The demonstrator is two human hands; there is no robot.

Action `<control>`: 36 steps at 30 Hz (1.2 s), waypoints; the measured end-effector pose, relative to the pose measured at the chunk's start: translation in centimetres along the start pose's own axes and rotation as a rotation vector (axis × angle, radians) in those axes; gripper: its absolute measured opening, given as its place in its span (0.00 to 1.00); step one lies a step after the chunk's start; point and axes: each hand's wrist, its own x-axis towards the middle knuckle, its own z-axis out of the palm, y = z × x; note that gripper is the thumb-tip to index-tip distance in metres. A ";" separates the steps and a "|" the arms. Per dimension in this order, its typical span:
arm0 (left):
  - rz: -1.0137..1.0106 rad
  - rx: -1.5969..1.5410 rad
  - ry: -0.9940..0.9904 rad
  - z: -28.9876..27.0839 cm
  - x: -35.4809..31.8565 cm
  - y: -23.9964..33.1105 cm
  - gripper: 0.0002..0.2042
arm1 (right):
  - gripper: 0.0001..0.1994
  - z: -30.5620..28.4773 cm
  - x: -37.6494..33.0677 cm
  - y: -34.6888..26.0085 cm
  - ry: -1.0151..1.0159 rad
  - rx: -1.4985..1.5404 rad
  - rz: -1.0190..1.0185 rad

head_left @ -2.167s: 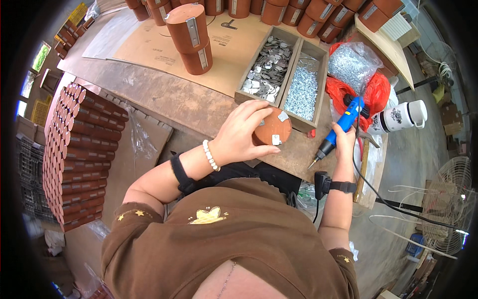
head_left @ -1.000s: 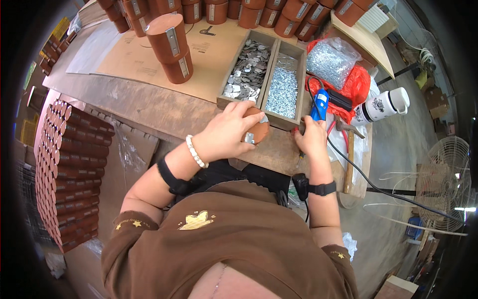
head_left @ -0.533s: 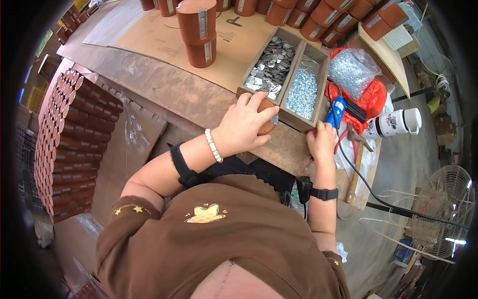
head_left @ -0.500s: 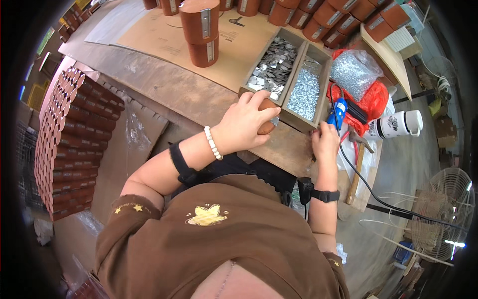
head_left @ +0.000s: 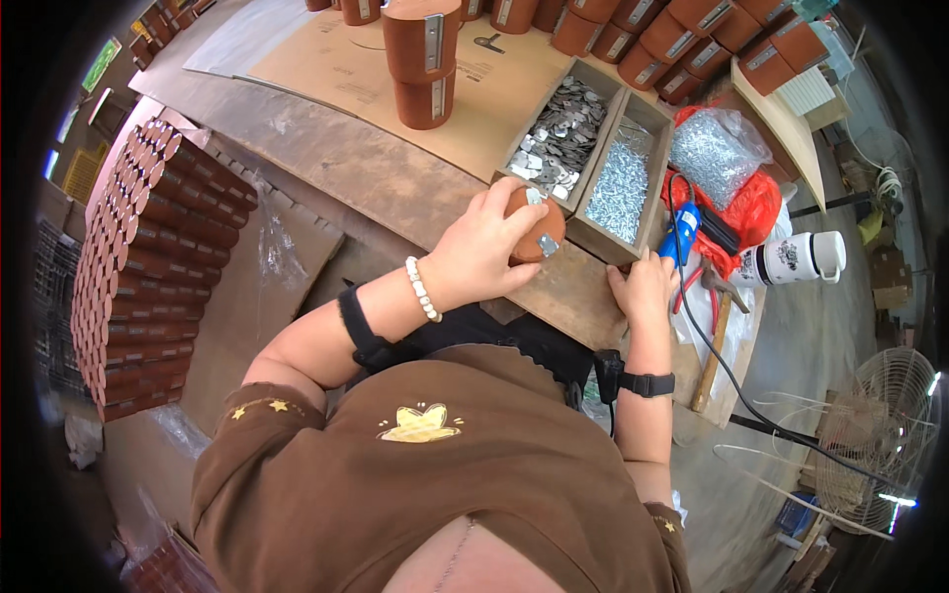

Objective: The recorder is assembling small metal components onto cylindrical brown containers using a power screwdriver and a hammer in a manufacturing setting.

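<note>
The left hand (head_left: 484, 252) is wrapped over a brown cylinder (head_left: 534, 235) lying on its side at the near edge of the desk (head_left: 326, 163), fingers curled across the top and pinning it down. A small square metal plate (head_left: 547, 243) sits on the curved face of the cylinder, turned toward the right. The cylinder's long axis seems to run roughly left to right, though the hand covers most of it.

The right hand (head_left: 643, 292) rests on the desk edge just right of the cylinder, fingers bent and loosely closed; whether it pinches anything small cannot be told. A blue power screwdriver (head_left: 684, 229) lies just beyond its fingertips, on the far right side, its black cord trailing off toward the floor. So the right hand is the nearer one to the tool, and the plate lies to its left.

Just behind the cylinder stands a wooden tray with two compartments: flat metal plates (head_left: 559, 138) in the left one, screws (head_left: 621, 183) in the right. Two finished cylinders (head_left: 423, 59) are stacked farther back on the left.
</note>
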 end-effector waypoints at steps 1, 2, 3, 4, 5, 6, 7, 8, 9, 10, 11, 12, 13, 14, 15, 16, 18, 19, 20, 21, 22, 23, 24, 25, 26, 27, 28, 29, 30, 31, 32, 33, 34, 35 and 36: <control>0.087 -0.034 -0.023 -0.1 0.2 -0.3 0.28 | 0.19 0.2 0.1 0.3 -0.001 0.027 -0.016; 0.090 -0.038 -0.024 -0.2 0.6 -0.5 0.28 | 0.20 0.4 0.2 0.6 -0.001 0.054 -0.032; 0.168 -0.084 -0.117 -0.6 1.1 -0.6 0.27 | 0.20 0.6 0.4 1.0 -0.002 0.055 -0.029; 0.245 -0.131 -0.210 -0.9 1.5 -0.7 0.27 | 0.19 0.8 0.8 1.8 -0.031 0.030 -0.052; 0.259 -0.166 -0.268 -0.8 1.8 -0.9 0.26 | 0.19 1.1 0.9 2.2 -0.059 0.006 -0.075; 0.260 -0.166 -0.267 -0.7 2.1 -1.1 0.26 | 0.19 1.4 1.0 2.4 -0.059 0.005 -0.075; 0.296 -0.180 -0.276 -0.5 2.3 -1.4 0.26 | 0.20 1.6 1.1 2.6 -0.023 0.001 -0.088; 0.332 -0.194 -0.285 -0.4 2.4 -1.5 0.25 | 0.20 1.7 1.2 2.6 0.011 -0.003 -0.103; 0.328 -0.193 -0.282 -0.3 2.3 -1.5 0.25 | 0.20 1.4 1.1 2.2 0.011 -0.004 -0.107; 0.294 -0.207 -0.221 -0.2 2.0 -1.4 0.24 | 0.21 0.8 1.1 1.6 0.012 0.014 -0.102; 0.256 -0.219 -0.158 -0.1 1.7 -1.3 0.24 | 0.22 0.3 1.1 1.1 0.013 0.033 -0.100; 0.243 -0.208 -0.148 0.0 1.2 -1.0 0.24 | 0.22 0.1 1.2 1.0 0.014 0.038 -0.119; 0.244 -0.189 -0.049 0.2 0.9 -0.8 0.24 | 0.23 0.0 1.5 0.9 -0.012 0.058 -0.099; 0.242 -0.164 0.054 0.6 0.6 -0.6 0.24 | 0.25 -0.1 1.9 0.9 -0.039 0.077 -0.087; 0.267 -0.197 0.125 1.3 0.5 -0.4 0.25 | 0.25 0.1 2.2 1.5 -0.075 0.079 -0.082; 0.258 -0.170 0.166 1.7 0.3 -0.3 0.24 | 0.26 0.6 2.6 2.2 -0.105 0.084 -0.096; 0.236 -0.151 0.225 2.6 0.3 0.0 0.22 | 0.29 0.0 2.9 2.7 -0.120 0.062 -0.126; 0.264 -0.202 0.226 2.7 0.3 -0.2 0.21 | 0.31 0.0 3.0 3.1 -0.148 0.097 -0.116; 0.269 -0.245 0.242 3.5 0.3 -0.3 0.20 | 0.31 -0.4 2.5 3.1 -0.178 0.118 -0.085; 0.285 -0.271 0.258 4.0 0.1 -0.4 0.19 | 0.31 -0.6 2.2 3.0 -0.216 0.079 -0.059; 0.269 -0.283 0.224 3.8 -0.1 0.0 0.18 | 0.31 -0.6 1.9 3.3 -0.214 0.056 -0.068; 0.288 -0.282 0.250 3.7 -0.3 0.0 0.17 | 0.30 -0.8 1.8 2.8 -0.202 0.019 -0.033; 0.306 -0.282 0.283 3.7 -0.2 0.0 0.16 | 0.25 0.7 2.5 3.8 -0.051 -0.006 -0.082; 0.294 -0.263 0.304 3.8 -0.3 -0.1 0.16 | 0.22 0.6 2.8 3.8 -0.035 0.134 -0.082; 0.304 -0.273 0.309 4.0 -0.3 -0.4 0.15 | 0.19 0.6 3.1 3.8 -0.024 0.274 -0.076; 0.314 -0.291 0.311 4.0 -0.4 -0.5 0.14 | 0.16 0.3 3.1 4.2 0.079 0.240 -0.073; 0.305 -0.286 0.319 4.0 -0.5 -0.6 0.14 | 0.13 0.1 3.3 4.4 0.182 0.206 -0.065; 0.313 -0.295 0.318 4.1 -0.5 -0.6 0.13 | 0.10 -0.6 3.3 5.1 0.178 0.351 0.000; 0.327 -0.312 0.312 4.1 -0.6 -0.5 0.12 | 0.08 -0.2 3.8 7.0 0.290 0.552 -0.050; 0.332 -0.333 0.304 4.2 -0.5 -0.5 0.12 | 0.09 -1.3 3.5 7.6 0.335 0.628 0.026; 0.346 -0.344 0.299 4.1 -0.4 -0.7 0.11 | 0.10 -2.8 2.9 8.5 0.384 0.699 0.108; 0.366 -0.364 0.286 4.1 -0.2 -0.7 0.10 | 0.11 -4.4 2.0 8.2 0.564 0.682 0.081; 0.371 -0.381 0.291 4.0 0.1 -0.6 0.09 | 0.11 -6.3 1.2 7.2 0.742 0.651 0.057; 0.389 -0.379 0.264 3.7 0.3 -0.7 0.07 | 0.10 -8.7 0.0 5.5 0.776 0.777 0.220; 0.388 -0.392 0.266 3.4 0.4 -0.8 0.07 | 0.10 -10.1 -0.6 5.0 0.895 0.840 0.098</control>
